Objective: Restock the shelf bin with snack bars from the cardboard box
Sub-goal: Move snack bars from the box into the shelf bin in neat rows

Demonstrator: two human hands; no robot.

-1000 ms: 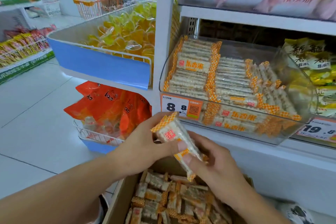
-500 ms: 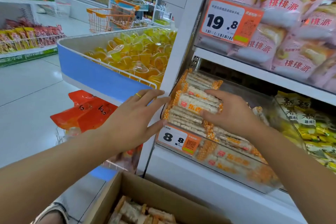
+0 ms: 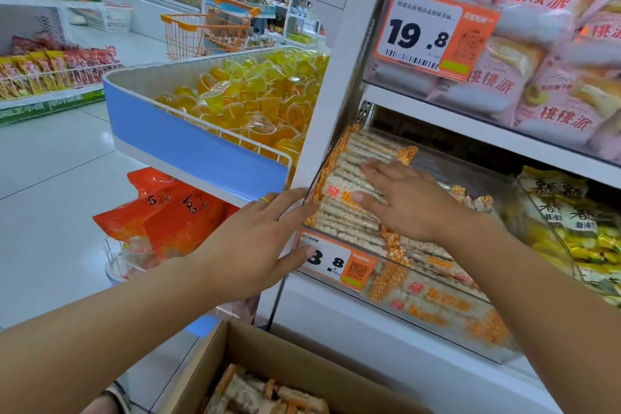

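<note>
Head view: left hand (image 3: 258,239) braces the bin (image 3: 437,309), fingers spread, while right hand (image 3: 406,202) lies flat on bars (image 3: 349,212), so press gently, keeping rows aligned.

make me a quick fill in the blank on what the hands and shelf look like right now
1. The right hand lies flat on the snack bars inside the clear ____.
2. The left hand wears a gold ____ on one finger.
3. The price tag that the left thumb partly covers sits on the bin front, while the tag on the shelf above reads ____.
4. The cardboard box sits ____ the bin.

Missing words: bin; ring; 19.8; below
</note>
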